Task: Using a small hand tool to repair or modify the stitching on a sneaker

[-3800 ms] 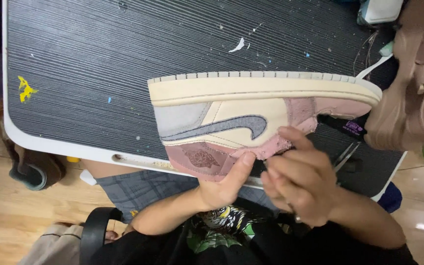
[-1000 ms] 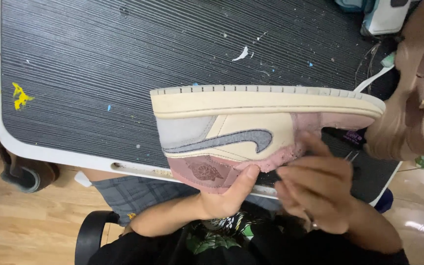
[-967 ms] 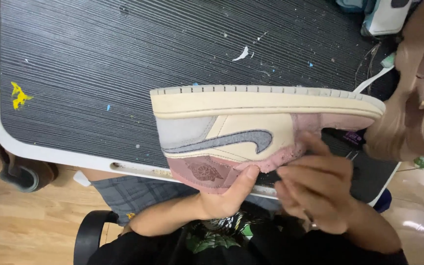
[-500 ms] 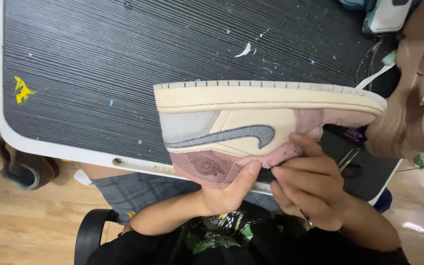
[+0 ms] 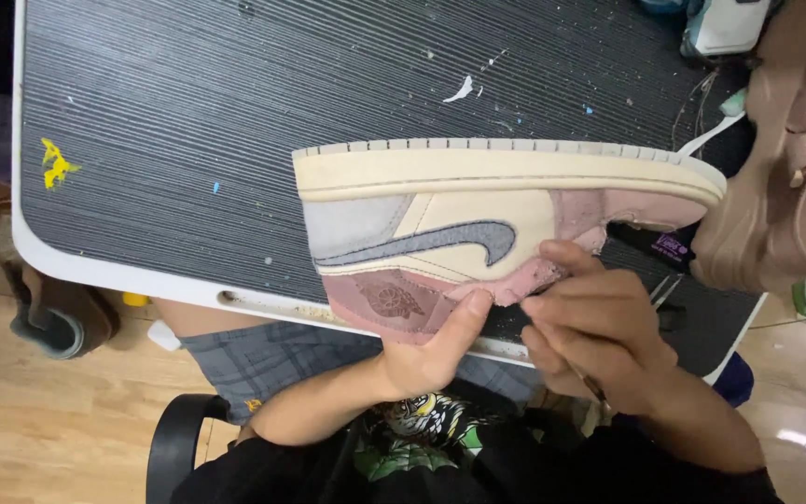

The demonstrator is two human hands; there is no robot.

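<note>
Sneaker (image 5: 478,215) was held upside down, sole up, over the near edge of the dark ribbed tabletop (image 5: 198,131), not resting flat on it. Left hand (image 5: 426,350) was clamped on the pink collar from below, thumb pressed up on the panel. Right hand (image 5: 599,331) was closed around a thin tool (image 5: 592,385), probably a fine brush, tip hidden behind the fingers against the pink mid panel edge.

Change vs. earlier frames: very little. Shoe sat at nearly the same angle, left grip unchanged. Right hand had crept slightly along the lower pink edge and its fingers had curled tighter, from loosely spread a few seconds before to pinched now. Judged: detail work on the pink upper was ongoing, small strokes along one seam, no repositioning of the shoe.

Around: white and blue paint flecks (image 5: 459,91) plus a yellow splat (image 5: 53,163) on the tabletop; a black marker-like pen (image 5: 655,245) lay under the toe; a tan strappy bag (image 5: 795,159) sat at right; a white container (image 5: 725,23) at top right; a dark shoe (image 5: 48,313) on the wooden floor (image 5: 39,420) at left.
</note>
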